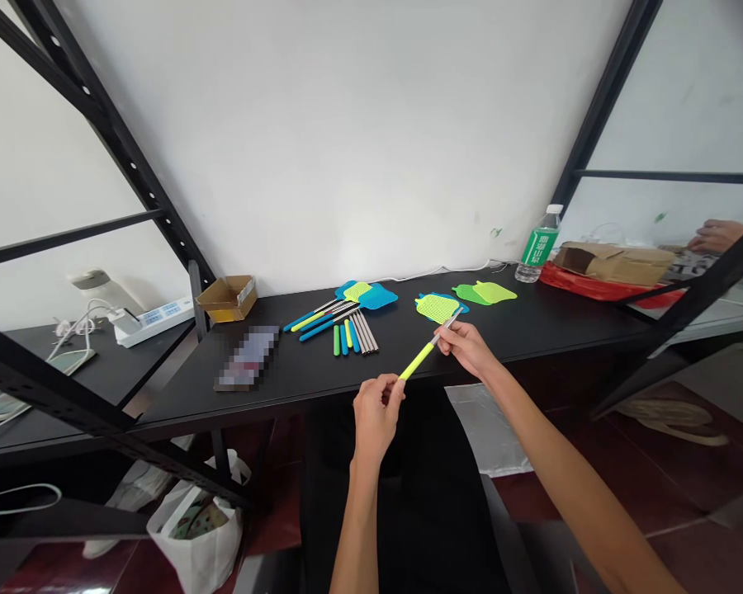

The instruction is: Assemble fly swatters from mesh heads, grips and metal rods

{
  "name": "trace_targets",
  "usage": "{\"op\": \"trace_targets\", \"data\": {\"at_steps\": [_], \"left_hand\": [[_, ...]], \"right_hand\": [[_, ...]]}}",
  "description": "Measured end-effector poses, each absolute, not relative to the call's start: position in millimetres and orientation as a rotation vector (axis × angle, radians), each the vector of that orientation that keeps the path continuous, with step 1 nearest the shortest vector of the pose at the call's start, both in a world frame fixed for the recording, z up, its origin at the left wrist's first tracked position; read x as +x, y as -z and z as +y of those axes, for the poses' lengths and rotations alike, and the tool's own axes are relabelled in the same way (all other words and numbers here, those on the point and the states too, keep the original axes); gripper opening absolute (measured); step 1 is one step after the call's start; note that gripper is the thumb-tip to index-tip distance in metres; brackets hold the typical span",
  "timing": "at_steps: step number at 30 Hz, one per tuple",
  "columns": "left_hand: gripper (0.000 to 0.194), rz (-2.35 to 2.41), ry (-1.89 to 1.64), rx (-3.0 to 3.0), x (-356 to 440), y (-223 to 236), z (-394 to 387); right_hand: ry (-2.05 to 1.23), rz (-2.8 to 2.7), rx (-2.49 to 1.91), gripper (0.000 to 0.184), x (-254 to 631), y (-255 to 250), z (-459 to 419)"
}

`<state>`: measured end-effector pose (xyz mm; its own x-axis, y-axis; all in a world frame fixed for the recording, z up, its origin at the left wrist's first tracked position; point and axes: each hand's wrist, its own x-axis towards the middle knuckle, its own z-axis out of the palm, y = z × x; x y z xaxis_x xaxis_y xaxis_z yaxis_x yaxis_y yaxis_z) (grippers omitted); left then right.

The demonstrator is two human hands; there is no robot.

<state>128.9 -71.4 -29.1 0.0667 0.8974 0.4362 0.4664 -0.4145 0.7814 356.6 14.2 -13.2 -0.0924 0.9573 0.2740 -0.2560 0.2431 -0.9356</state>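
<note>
A fly swatter handle (pixel 418 360), yellow-green with a thin metal rod, slants up to the right above the table's front edge. The fingers of my left hand (pixel 375 412) are closed round its lower grip end. My right hand (pixel 469 348) pinches the metal rod near the grip's upper end. Behind the rod tip lie a yellow mesh swatter head (pixel 437 308) and a blue one partly under it; whether the tip touches them I cannot tell. Farther right are green and yellow heads (pixel 496 292). To the left lie fly swatters with blue heads (pixel 380 297), loose metal rods (pixel 365 332) and short coloured grips (pixel 345 338).
On the black table (pixel 309 375) are an open cardboard box (pixel 227 299) and a blurred flat object (pixel 248 358). A water bottle (pixel 538 246) stands at the right. Black shelf posts rise on both sides. Another person's hand (pixel 715 236) shows at far right.
</note>
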Motion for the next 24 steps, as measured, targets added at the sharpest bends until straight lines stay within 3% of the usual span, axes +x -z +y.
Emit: {"op": "trace_targets", "data": {"at_steps": [5,13,24], "left_hand": [[0.026,1.351,-1.297,1.92,128.6,30.2,-71.1],[0.023,1.373,-1.304,1.939,129.1,33.8,-69.9],[0.021,1.388,-1.327,1.905,131.6,36.2,-69.9]], "right_hand": [[-1.192,-1.242,-0.776,0.029,355.9,11.6,13.1],[-1.163,-1.286,-0.801,0.044,353.8,8.9,11.0],[-1.135,-1.354,-0.886,0.052,352.5,7.1,8.7]]}}
